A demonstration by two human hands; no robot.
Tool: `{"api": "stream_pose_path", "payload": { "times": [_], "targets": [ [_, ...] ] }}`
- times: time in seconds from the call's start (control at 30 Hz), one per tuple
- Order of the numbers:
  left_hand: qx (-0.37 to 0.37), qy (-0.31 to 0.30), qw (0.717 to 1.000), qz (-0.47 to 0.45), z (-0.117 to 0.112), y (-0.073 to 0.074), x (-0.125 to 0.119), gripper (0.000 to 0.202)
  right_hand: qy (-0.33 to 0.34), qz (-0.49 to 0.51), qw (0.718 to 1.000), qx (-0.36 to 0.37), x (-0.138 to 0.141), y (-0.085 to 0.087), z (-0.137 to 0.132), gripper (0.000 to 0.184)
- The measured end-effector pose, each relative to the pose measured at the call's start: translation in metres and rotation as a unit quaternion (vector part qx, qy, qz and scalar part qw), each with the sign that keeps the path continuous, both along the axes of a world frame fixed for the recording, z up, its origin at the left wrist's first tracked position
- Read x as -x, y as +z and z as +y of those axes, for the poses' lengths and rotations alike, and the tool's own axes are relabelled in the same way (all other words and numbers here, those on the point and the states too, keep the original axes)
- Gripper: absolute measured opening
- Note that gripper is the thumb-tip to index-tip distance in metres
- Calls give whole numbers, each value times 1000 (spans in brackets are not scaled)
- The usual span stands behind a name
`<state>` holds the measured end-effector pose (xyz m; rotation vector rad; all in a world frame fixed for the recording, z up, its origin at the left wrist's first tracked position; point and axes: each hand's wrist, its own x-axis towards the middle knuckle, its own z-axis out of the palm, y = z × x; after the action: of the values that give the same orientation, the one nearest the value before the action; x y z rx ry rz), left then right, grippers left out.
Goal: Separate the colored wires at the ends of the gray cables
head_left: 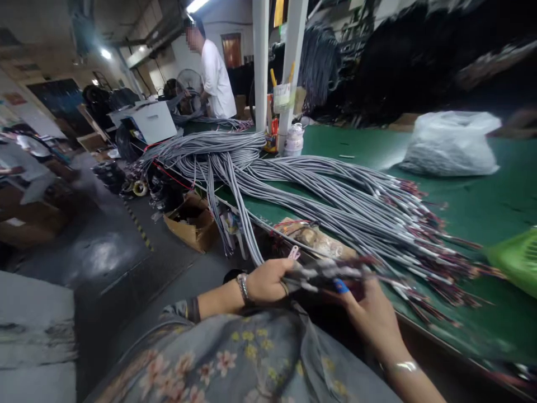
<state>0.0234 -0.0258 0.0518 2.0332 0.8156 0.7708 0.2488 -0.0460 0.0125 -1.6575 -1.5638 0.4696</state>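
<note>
My left hand (268, 280) is closed round a small bunch of grey cables (323, 272) with stripped coloured wire ends, held just off the table's near edge. My right hand (371, 310), a blue cap on one fingertip, has its fingers curled under the same bunch a little further right. Both are blurred by motion. Beyond them a big pile of grey cables (335, 207) lies across the green table (482, 207), its wire ends pointing right.
A white plastic bag (451, 143) sits at the back right and a green basket (518, 257) at the right edge. White posts (260, 73) rise from the table. A person in a white shirt (216, 75) stands far back. Cardboard boxes (193, 224) stand on the floor at left.
</note>
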Motion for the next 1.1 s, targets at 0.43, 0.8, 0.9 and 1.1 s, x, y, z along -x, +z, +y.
{"api": "stream_pose_path", "payload": {
  "times": [0.43,0.8,0.9,1.1],
  "targets": [
    [368,152,858,-325,2,-23,63,51,2,101,982,-161,21,32,-6,28],
    [271,194,874,-353,-22,-6,66,45,494,48,863,-94,106,81,18,27],
    [274,198,871,-357,-19,-14,65,46,439,93,892,-47,123,69,30,24],
    [311,150,870,-351,-7,-27,58,43,364,132,920,-66,126,66,40,20]
  ]
}}
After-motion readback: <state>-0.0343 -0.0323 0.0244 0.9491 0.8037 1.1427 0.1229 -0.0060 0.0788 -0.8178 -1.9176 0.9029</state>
